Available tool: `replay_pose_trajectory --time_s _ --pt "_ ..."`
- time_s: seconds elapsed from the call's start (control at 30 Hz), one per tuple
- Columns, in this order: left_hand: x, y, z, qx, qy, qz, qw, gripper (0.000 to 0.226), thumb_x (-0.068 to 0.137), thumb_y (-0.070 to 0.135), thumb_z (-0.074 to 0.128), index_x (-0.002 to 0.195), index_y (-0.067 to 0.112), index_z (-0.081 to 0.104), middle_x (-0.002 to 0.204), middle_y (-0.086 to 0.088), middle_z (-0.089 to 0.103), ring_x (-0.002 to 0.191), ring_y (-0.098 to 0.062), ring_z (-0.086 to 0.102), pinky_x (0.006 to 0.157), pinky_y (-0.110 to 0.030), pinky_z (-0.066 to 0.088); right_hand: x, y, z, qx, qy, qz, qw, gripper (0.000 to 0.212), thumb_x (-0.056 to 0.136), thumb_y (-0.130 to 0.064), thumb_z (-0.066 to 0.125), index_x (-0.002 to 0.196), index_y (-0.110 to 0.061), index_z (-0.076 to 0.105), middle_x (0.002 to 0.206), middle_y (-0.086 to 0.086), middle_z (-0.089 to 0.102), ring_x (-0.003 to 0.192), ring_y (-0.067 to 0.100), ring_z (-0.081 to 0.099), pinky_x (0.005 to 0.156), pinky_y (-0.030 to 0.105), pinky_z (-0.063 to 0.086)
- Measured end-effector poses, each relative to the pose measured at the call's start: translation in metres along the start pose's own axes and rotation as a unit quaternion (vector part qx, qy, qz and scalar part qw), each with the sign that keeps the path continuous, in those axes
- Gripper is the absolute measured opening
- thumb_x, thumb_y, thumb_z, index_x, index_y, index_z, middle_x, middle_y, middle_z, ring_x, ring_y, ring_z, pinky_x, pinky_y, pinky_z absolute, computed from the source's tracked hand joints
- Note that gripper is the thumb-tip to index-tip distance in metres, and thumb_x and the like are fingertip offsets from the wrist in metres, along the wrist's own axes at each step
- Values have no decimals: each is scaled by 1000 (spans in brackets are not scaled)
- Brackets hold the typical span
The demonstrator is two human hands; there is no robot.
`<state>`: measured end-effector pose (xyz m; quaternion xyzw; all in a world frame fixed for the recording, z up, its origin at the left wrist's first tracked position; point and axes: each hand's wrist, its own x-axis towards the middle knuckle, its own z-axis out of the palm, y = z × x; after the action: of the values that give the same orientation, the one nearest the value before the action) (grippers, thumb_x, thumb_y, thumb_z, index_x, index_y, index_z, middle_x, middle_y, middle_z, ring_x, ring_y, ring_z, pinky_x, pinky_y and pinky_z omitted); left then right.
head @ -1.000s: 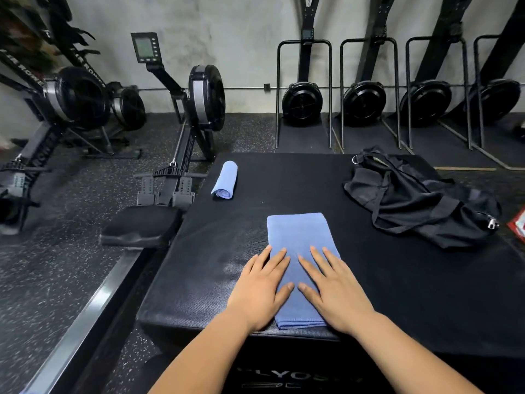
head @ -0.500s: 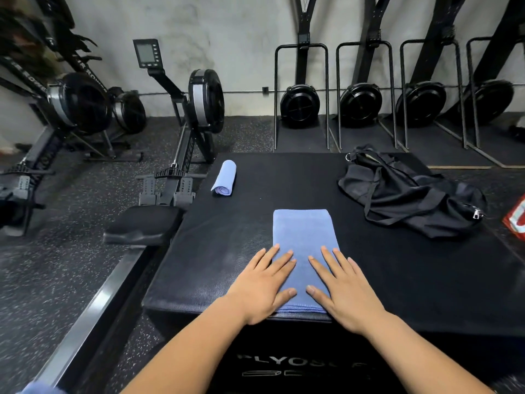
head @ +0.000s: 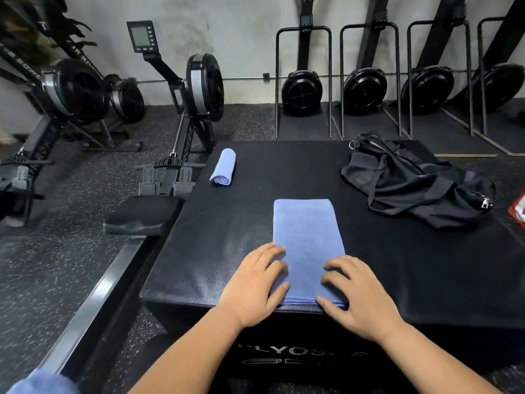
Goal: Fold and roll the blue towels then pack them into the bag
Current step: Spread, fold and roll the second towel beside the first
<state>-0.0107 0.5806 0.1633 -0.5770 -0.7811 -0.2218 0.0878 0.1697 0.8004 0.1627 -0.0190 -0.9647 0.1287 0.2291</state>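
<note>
Blue folded towel (head: 306, 228) on "LYOS"-lettered box (head: 426, 268), near end in grip of left hand (head: 252, 285) and right hand (head: 358, 297).

Rowing machines (head: 204, 86) (black) beside plyo box (head: 397, 265)

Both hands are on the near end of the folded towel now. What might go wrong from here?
1. The folded towel has its near hem at the front edge of the box, under the left hand and right hand; starting the roll could drag it off.
2. The rolled towel lies near the left edge with a loose flap; it may unroll or fall.
3. The bag lies collapsed, no opening visible; packing may be awkward.
</note>
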Motion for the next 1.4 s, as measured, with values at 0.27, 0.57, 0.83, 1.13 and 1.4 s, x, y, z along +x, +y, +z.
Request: replay_pose_trajectory --time_s 0.27,0.57,0.83,1.13,1.4 --pt "0 3 -1 5 6 23 1000 24 108 42 52 106 19 59 145 -1 49 140 -27 42 114 -42 35 1 3 2 20 -14 31 999 33 90 -69 67 102 -38 68 115 -20 51 111 9 50 99 35 42" --pt "-2 5 -4 5 -16 33 999 51 95 70 60 107 20 61 145 -5 47 139 -29 41 113 -44 35 5 8 3 55 -2 63 997 32 90 -71 66 98 -40 68 111 -25 53 108 6 50 96 36 43" --pt "-3 6 -5 -22 -2 30 999 27 90 36 71 106 17 61 143 -5 49 138 -29 42 111 -44 38 9 9 2 118 20 116 986 30 88 -69 67 87 -38 65 106 -23 60 107 10 56 96 35 43" --pt "0 -6 3 -90 80 -66 991 26 106 36 59 94 15 66 127 5 56 128 -20 46 111 -39 39 0 8 3 80 74 99 989 31 82 -58 82 93 -30 77 106 -18 60 109 17 53 94 38 45" --pt "4 -14 6 -143 94 -151 974 29 100 39 68 75 24 66 117 19 59 126 -10 45 106 -29 40 6 10 2 98 115 247 957 28 86 -35 81 64 -30 64 72 -16 59 86 13 52 75 40 49"
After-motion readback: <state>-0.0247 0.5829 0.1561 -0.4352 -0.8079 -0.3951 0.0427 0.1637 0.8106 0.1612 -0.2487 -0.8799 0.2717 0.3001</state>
